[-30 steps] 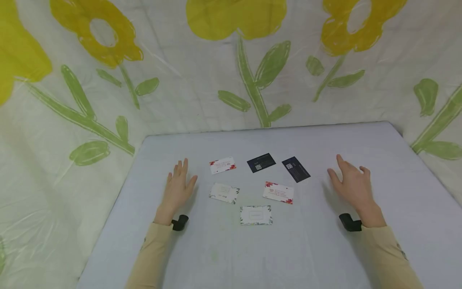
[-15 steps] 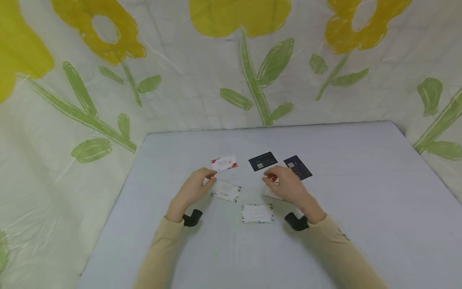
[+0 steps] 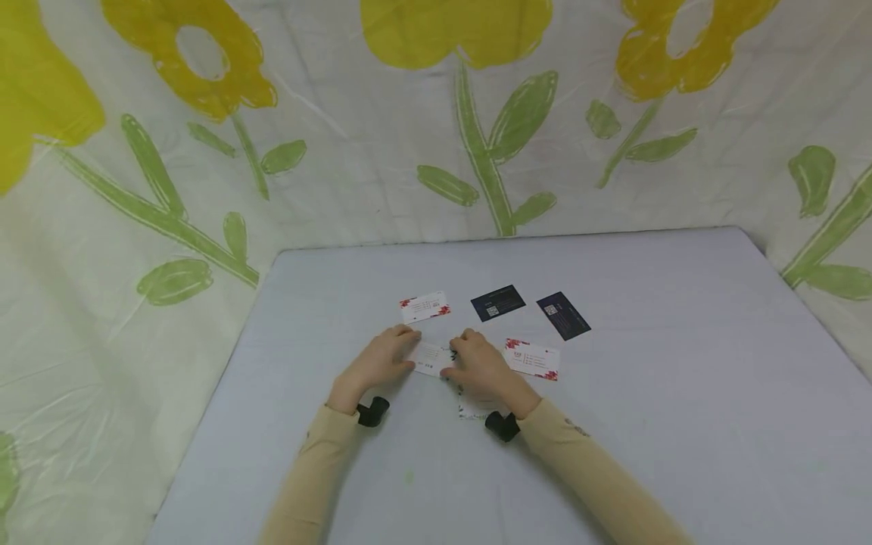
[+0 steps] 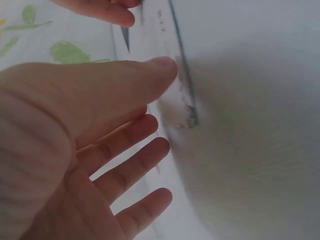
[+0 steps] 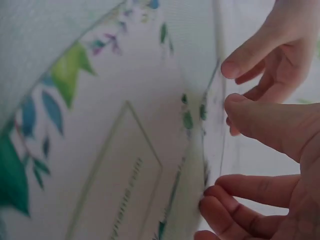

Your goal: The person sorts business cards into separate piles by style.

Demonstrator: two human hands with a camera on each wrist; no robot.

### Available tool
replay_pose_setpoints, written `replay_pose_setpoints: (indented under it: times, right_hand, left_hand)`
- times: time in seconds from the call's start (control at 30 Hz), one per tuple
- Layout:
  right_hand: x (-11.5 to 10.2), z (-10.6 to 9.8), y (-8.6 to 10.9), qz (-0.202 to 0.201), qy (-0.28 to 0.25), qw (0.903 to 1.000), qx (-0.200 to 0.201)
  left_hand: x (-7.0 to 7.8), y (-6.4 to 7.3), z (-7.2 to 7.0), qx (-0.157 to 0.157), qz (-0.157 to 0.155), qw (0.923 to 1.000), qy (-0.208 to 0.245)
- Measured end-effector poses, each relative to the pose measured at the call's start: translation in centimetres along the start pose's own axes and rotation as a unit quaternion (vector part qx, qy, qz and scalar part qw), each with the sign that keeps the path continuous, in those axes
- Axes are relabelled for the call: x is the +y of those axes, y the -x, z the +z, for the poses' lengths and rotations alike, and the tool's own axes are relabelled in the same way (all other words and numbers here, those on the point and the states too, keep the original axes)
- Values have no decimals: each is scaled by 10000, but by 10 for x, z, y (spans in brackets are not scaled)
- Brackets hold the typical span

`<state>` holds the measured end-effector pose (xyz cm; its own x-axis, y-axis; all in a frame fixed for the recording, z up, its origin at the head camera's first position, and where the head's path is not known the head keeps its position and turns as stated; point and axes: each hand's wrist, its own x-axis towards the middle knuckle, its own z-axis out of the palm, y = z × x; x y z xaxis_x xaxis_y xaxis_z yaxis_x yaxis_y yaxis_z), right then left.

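Observation:
A white business card with leafy corners [image 3: 429, 359] lies between my two hands, its ends partly covered by fingers. My left hand [image 3: 377, 363] holds its left end, the thumb [image 4: 162, 70] over the card and the index finger mostly hidden behind. At the right end, my right hand [image 3: 482, 369] grips the card with curled fingers and the thumb [image 5: 240, 102]. Below my right hand, another white leaf-bordered card [image 3: 470, 406] lies on the table, partly covered by that hand and wrist; its printed face [image 5: 115, 145] fills much of the right wrist view.
Beyond the hands lie a white card with red flowers [image 3: 425, 306] and two dark cards [image 3: 498, 303]. A second red-flowered card [image 3: 533, 359] lies right of my right hand. The pale table [image 3: 647, 318] meets a flower-printed curtain [image 3: 354, 174] behind.
My right hand has swept left from the table's right side, past the red-flowered card, to the leafy card. My left hand has moved right to its other end, and both hands' fingers have curled.

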<state>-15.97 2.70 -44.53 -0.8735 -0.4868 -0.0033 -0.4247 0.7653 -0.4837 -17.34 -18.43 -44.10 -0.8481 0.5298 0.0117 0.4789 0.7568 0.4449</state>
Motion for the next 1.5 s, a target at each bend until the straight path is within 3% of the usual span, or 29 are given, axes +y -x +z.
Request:
replay_pose_setpoints:
  times: [0.3,0.57,0.7,0.83,0.97,1.07,1.2,1.5]
  right_hand:
    - [-6,6,-2,-115,462,9986,247]
    - [-5,6,-10,185,63,9998,59]
    - [-3,5,-15,224,-705,9973,-16]
    - [-2,5,-20,157,-1577,9872,148]
    - [-1,5,-24,119,-1980,9798,261]
    - [1,6,-27,162,-2106,9773,171]
    - [2,8,-31,198,-1973,9801,127]
    - [-4,11,-38,296,-878,9957,-8]
  left_hand:
    - [-2,1,6,154,129,9994,-276]
    - [-1,3,3,147,-17,9996,-244]
    - [-3,6,1,363,-243,9985,335]
    - [-6,8,-2,828,-371,9895,1123]
    - [-8,13,-7,1131,-390,9811,1520]
    - [-8,15,-10,1110,-491,9801,1571]
    - [-10,12,-8,1032,-678,9805,1529]
    - [-15,8,2,1197,-857,9838,1022]
